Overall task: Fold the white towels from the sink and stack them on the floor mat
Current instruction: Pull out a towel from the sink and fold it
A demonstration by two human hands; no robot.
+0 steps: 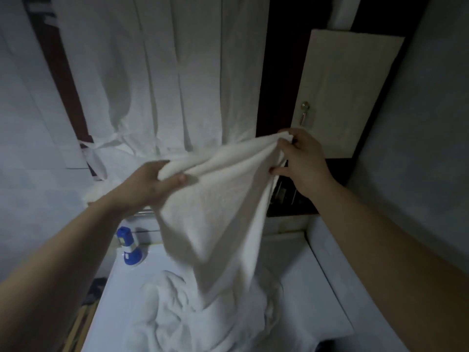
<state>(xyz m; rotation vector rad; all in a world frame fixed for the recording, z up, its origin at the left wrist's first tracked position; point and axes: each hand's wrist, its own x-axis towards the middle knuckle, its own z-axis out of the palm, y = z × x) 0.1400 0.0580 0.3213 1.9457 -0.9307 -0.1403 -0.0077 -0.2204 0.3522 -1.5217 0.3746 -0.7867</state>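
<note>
A white towel (215,214) hangs in the air above the white sink (317,288), held up by its top edge. My left hand (149,185) grips the towel's left end, thumb on the near side. At the towel's right end, my right hand (302,156) pinches the bunched corner, slightly higher than the left. The towel's lower end trails down onto a crumpled pile of white towels (193,318) lying in the sink. The floor mat is not in view.
A blue and white bottle (129,247) stands at the sink's back left corner. White curtains (165,85) hang behind. A beige cabinet door (342,97) with a small knob is at the right, beside a grey wall (418,123).
</note>
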